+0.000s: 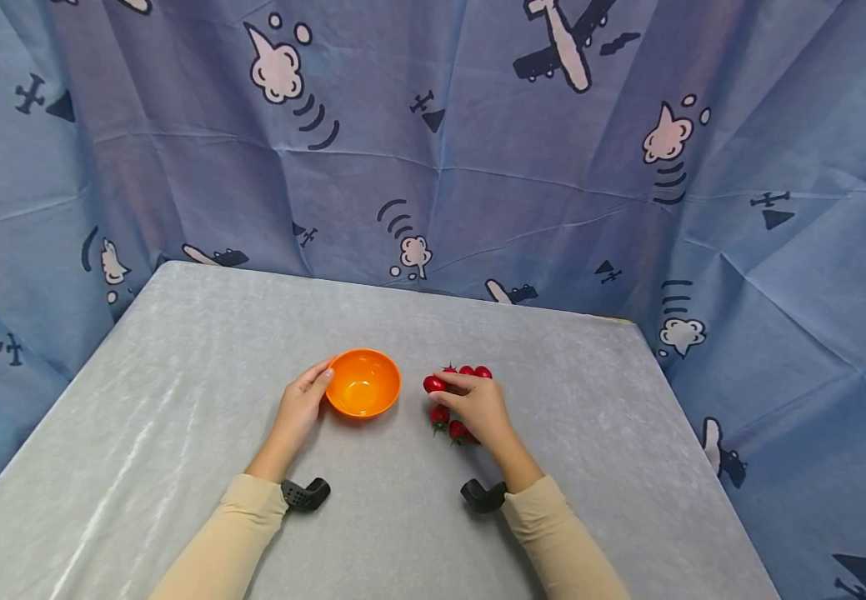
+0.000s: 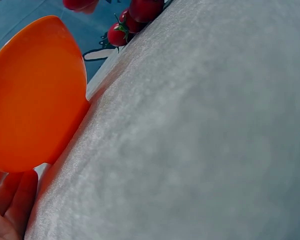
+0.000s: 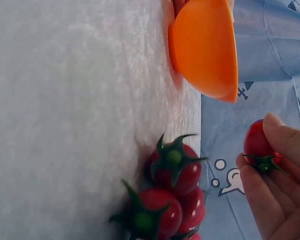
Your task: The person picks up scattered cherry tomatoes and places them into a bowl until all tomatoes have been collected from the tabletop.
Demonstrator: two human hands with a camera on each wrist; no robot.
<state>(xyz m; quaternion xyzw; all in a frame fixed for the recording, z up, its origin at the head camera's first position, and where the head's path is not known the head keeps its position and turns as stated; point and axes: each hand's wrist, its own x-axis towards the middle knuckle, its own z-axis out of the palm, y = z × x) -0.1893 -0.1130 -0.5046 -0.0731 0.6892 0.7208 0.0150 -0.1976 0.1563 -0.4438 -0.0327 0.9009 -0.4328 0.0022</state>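
An orange bowl (image 1: 362, 386) stands upright on the table, and my left hand (image 1: 302, 404) holds it at its left side. The thumb is by the rim; in the left wrist view the fingers (image 2: 22, 195) lie low against the bowl's wall. Right of the bowl, my right hand (image 1: 480, 408) pinches a red cherry tomato (image 3: 257, 140) between thumb and fingers, raised above the table. Its green stem cap shows in the right wrist view. Several more cherry tomatoes (image 3: 177, 167) with green caps lie clustered below this hand, partly hidden by it in the head view.
The table (image 1: 372, 517) has a pale grey cloth top. A blue curtain (image 1: 372, 125) printed with planes and clouds hangs behind and along both sides. A black wrist device (image 1: 307, 495) sits on the left wrist and another black device (image 1: 483, 497) on the right.
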